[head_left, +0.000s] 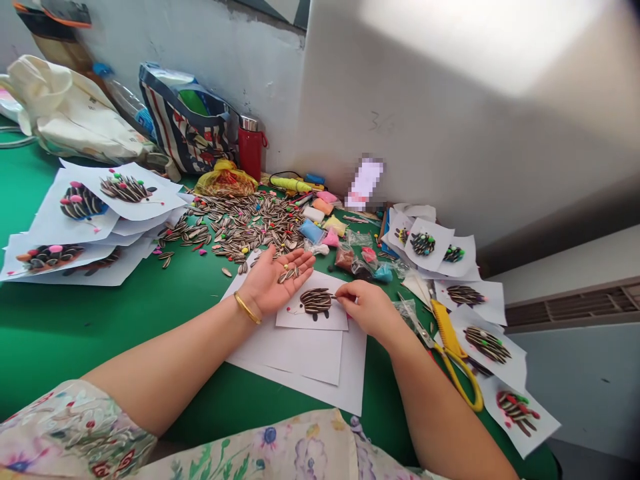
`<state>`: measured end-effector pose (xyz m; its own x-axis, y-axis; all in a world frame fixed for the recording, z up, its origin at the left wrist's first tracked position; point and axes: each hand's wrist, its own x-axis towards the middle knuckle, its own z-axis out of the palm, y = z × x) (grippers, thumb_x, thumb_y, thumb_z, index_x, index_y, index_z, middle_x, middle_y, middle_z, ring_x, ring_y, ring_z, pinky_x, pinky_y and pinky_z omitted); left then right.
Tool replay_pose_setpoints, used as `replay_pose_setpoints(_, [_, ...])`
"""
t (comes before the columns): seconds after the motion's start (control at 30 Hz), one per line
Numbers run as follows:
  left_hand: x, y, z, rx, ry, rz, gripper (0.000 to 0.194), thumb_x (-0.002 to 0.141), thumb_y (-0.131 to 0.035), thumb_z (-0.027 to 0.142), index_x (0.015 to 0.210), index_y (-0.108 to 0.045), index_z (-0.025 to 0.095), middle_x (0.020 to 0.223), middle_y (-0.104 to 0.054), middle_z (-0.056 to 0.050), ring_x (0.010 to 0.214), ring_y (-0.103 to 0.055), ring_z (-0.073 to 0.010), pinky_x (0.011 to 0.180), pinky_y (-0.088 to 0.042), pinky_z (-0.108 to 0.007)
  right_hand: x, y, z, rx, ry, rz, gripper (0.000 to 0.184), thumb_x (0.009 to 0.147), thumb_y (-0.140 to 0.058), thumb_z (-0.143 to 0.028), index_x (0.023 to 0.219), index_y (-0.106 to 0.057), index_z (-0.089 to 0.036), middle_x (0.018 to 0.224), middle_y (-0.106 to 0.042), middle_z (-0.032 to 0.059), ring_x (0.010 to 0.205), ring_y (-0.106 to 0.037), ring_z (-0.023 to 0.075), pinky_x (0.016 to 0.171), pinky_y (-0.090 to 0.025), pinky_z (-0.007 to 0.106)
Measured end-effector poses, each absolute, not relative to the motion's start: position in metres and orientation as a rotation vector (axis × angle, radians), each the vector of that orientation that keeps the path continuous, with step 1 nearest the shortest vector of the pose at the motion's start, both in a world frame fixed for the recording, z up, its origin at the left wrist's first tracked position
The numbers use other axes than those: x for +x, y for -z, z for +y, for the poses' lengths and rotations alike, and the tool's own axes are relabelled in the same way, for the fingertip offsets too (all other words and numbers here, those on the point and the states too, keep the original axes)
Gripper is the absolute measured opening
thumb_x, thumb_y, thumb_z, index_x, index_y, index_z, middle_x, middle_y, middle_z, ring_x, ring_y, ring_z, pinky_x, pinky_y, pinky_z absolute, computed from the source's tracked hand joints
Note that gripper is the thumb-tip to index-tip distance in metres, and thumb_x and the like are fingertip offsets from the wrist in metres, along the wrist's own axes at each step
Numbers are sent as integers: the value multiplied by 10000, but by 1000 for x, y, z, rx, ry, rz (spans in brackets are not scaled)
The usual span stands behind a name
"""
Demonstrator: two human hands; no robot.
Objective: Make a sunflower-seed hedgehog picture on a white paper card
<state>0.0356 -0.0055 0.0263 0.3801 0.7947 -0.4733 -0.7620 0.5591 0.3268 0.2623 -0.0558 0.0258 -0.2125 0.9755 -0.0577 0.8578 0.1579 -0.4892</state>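
Palm up over the white paper, my left hand (275,280) holds a few striped sunflower seeds (289,275) on its nearly flat fingers, with a small yellow ball among them. My right hand (367,307) pinches a sunflower seed (336,297) between thumb and forefinger. That seed touches or nearly touches the right end of a hedgehog figure (316,303), made of rows of seeds with dark feet and a small red nose. The figure lies on a white card (310,321), on top of larger white sheets (313,357). A large pile of sunflower seeds (245,220) spreads beyond my left hand.
Finished-looking seed cards (133,207) are stacked at left; more cards (483,343) line the right. Yellow-handled scissors (457,373) and a yellow comb-like tool (447,330) lie right of my forearm. Coloured clay packs (313,231), a red bottle (250,150) and bags (187,127) stand behind.
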Motion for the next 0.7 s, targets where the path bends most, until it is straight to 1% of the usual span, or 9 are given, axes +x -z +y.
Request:
replay_pose_setpoints(0.1, [35,-24,-5,64,-995,642,519,1034,-300,479,1183,-600,82,1124,-688,-202,1071,-694,-272,901,-595,-410,259,-26,-56,-1798,-627,-2163,133,873,-587,-216,888,-715,-248,911,-723,6,821,-627,175,705,-426,277])
replay_pose_setpoints(0.37, [35,-20,-4,54,-992,638,530,1031,-313,491,1191,-602,77,1138,-684,-196,1111,-680,-282,942,-577,-420,253,-24,-56,-1792,-616,-2173,140,865,-580,-171,866,-704,-236,901,-708,-4,819,-607,157,696,-393,258])
replay_pose_setpoints(0.7, [36,-19,-4,60,-991,632,534,1033,-315,482,1208,-597,64,1122,-690,-193,1089,-685,-271,938,-579,-416,245,-21,-54,-1792,-435,-2294,146,871,-608,-153,880,-734,-226,919,-711,26,877,-622,176,731,-403,265])
